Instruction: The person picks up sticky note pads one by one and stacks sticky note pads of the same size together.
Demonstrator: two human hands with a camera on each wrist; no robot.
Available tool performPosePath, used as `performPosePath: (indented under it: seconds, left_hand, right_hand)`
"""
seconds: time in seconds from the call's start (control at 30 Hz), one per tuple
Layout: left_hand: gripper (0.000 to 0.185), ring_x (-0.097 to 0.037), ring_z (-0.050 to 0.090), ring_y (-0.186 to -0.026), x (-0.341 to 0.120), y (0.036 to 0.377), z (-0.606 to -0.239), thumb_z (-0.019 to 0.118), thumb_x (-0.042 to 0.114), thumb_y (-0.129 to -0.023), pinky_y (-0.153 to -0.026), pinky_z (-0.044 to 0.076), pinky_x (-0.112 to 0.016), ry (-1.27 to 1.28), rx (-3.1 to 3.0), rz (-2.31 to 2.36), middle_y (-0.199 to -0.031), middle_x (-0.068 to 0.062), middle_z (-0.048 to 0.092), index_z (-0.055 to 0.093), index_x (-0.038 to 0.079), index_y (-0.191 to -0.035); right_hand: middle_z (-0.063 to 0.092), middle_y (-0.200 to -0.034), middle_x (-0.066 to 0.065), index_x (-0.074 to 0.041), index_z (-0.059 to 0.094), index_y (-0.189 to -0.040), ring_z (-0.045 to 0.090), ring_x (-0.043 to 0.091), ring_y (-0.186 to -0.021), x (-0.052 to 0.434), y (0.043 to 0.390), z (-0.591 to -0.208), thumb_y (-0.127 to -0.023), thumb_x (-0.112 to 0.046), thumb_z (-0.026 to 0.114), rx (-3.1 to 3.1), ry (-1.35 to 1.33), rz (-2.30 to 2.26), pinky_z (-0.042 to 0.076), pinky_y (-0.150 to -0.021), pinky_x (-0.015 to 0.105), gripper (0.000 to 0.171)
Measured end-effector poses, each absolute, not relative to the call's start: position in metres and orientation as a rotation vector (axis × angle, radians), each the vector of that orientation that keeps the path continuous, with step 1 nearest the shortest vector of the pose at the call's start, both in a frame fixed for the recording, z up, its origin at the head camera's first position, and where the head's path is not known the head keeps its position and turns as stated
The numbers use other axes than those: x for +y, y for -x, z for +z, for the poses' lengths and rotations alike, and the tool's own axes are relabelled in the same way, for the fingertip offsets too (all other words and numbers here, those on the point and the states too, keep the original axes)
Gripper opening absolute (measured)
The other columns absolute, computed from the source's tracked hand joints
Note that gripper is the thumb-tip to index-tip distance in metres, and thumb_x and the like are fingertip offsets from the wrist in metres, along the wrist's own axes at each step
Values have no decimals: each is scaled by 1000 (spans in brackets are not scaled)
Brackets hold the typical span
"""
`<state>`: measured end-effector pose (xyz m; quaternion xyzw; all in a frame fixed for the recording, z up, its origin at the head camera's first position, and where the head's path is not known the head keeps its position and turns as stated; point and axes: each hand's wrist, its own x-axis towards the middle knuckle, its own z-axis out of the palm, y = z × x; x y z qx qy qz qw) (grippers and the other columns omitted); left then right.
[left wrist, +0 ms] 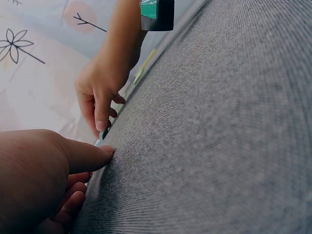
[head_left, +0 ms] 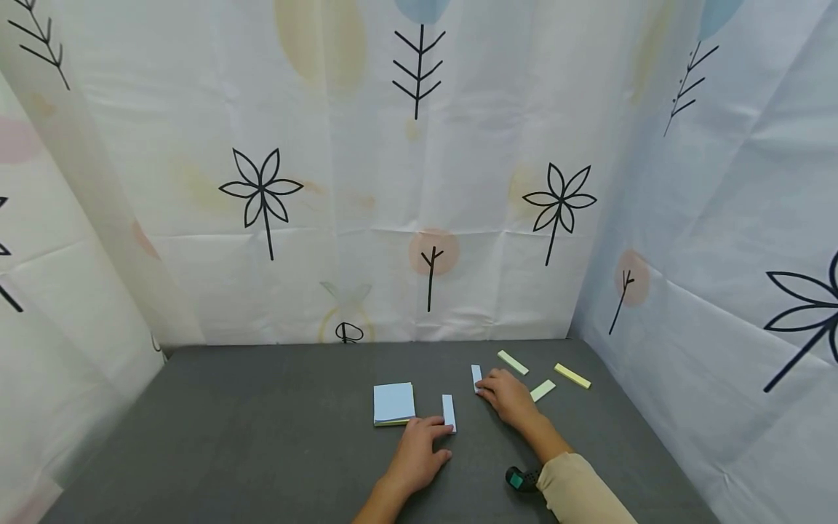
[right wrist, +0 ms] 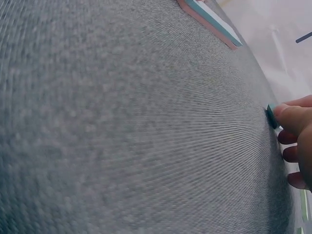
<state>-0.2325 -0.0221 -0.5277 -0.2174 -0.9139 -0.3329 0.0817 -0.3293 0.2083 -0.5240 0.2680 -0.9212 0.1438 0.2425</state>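
My right hand [head_left: 507, 398] pinches a light blue strip [head_left: 476, 373] near its lower end. In the right wrist view, the strip's dark teal edge [right wrist: 271, 116] shows at the thumb and fingertips, close against the table. My left hand [head_left: 417, 451] lies low on the table, its outstretched fingers touching the lower end of a second light blue strip [head_left: 448, 409]. Its thumb [left wrist: 92, 155] points forward, apart from the other fingers. Just beyond the left hand is a square stack of paper notes [head_left: 393, 402], blue on top with a yellowish edge below.
Two pale green strips [head_left: 513, 362] and a yellow strip [head_left: 572, 375] lie right of my right hand; one green strip is partly behind it. A black device with a green patch [head_left: 521, 479] sits by the right wrist. Patterned white curtains [head_left: 366, 182] border the grey table [head_left: 262, 437].
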Motion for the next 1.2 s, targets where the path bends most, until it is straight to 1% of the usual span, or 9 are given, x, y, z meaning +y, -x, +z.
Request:
performPosePath:
  seconds: [0.2,0.37,0.43,0.57,0.67,0.8,1.0,1.1,1.2]
  left_hand:
    - [35,-25,54,-104,-22,234,-527,81,15,-77,-89,46,-42,653,-2740,-983,-118,-5,65,74,12,-111]
    - [35,-25,54,-104,-22,234,-526,81,15,-77,-89,46,-42,651,-2759,-981,-118,-5,65,74,14,-112]
    - [35,-25,54,-104,-23,234,-526,81,16,-77,-89,46,-42,649,-2759,-979,-118,-5,65,74,14,-112]
    - [35,-25,54,-104,-23,235,-526,81,16,-77,-89,46,-41,648,-2755,-977,-118,-5,65,74,14,-111]
    - [35,-25,54,-104,-23,235,-526,81,16,-78,-89,46,-42,642,-2769,-982,-119,-4,64,74,15,-112]
    - [35,-24,54,-104,-22,236,-527,81,16,-77,-89,46,-42,648,-2773,-978,-118,-4,65,74,15,-111]
    - [35,-25,54,-104,-23,235,-529,80,16,-77,-89,46,-41,652,-2750,-978,-118,-5,65,74,14,-111]
    - [35,-25,54,-104,-23,234,-528,80,15,-78,-89,46,-41,652,-2744,-985,-119,-6,65,74,13,-112]
    - [35,-25,54,-105,-23,234,-528,80,15,-78,-90,46,-42,651,-2748,-990,-119,-6,64,74,13,-112]
  right_hand:
    - [57,-80,-5,-11,75,-92,54,17,-75,208,331,-521,-84,-15,75,-2595,-668,521,47,-68,36,9]
    - [57,-83,-3,-10,72,-99,55,17,-77,202,335,-519,-84,-24,76,-2700,-430,677,46,-68,39,21]
    - [59,-87,1,-9,71,-103,57,20,-81,198,336,-517,-84,-30,75,-2737,-325,668,47,-70,42,29]
    - [62,-100,10,-8,70,-108,59,30,-96,189,338,-513,-83,-43,74,-2804,-148,585,48,-78,51,43]
    - [60,-101,11,-8,70,-108,57,33,-100,184,339,-511,-81,-45,75,-2826,-75,545,48,-77,53,46]
    - [58,-98,10,-9,71,-106,55,32,-96,183,338,-512,-79,-41,79,-2812,-75,529,48,-76,52,42]
    - [63,-107,14,-10,73,-99,55,37,-103,189,340,-515,-80,-28,79,-2753,-258,527,42,-88,56,27]
    - [63,-113,17,-10,74,-100,54,40,-108,192,340,-515,-81,-19,76,-2741,-349,557,40,-89,60,21]
    - [61,-121,20,-10,75,-101,51,44,-114,196,340,-515,-81,-11,72,-2739,-419,582,38,-90,64,21]
